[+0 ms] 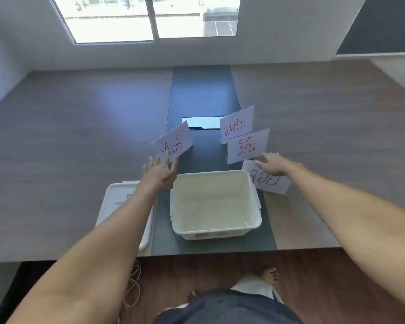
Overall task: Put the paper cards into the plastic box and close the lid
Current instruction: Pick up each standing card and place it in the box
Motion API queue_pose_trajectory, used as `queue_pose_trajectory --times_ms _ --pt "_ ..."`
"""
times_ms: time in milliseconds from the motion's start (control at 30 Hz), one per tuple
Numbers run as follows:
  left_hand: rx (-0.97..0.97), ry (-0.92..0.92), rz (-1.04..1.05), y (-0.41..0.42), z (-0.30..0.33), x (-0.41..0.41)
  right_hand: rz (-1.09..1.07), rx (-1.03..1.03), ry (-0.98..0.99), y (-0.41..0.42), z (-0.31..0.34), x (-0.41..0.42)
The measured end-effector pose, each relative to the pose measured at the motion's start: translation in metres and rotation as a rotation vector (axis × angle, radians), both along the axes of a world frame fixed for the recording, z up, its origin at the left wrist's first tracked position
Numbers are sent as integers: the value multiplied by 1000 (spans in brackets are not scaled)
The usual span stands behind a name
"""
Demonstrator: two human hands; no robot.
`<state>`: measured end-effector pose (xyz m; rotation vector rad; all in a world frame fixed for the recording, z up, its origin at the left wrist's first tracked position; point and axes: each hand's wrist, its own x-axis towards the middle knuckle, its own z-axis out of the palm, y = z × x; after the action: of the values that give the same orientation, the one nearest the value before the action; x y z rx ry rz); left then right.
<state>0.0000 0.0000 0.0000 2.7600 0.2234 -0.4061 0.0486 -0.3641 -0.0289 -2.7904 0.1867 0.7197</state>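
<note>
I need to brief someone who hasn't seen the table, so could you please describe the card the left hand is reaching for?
Start at the open white plastic box on the table's dark centre strip. Just beyond its far-left corner stands a folded white card with red handwriting, the left hand at its lower edge. It stands alone; the other three cards cluster on the right.
</note>
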Motion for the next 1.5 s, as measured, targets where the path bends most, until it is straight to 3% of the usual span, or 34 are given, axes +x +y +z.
queue_pose_trajectory --times_ms 233,500,733,967,1333,1500 --pt "-44 53 -2 0 -35 -42 -52 -88 -30 -12 -14 -22" --pt "-204 -25 5 1 -56 -68 -1 -87 -126 -15 -13 -29" --pt "-511 -134 125 -12 -62 -75 -25 -4 -213 -11 -5 -43" --pt "-606 -148 123 -20 -61 -69 -9 119 -433 -9 14 -50" --pt "-618 -144 153 -30 -55 -58 104 140 -859 29 93 -27" --pt "-616 -135 158 -32 -58 -56 200 255 -952 54 120 -35"
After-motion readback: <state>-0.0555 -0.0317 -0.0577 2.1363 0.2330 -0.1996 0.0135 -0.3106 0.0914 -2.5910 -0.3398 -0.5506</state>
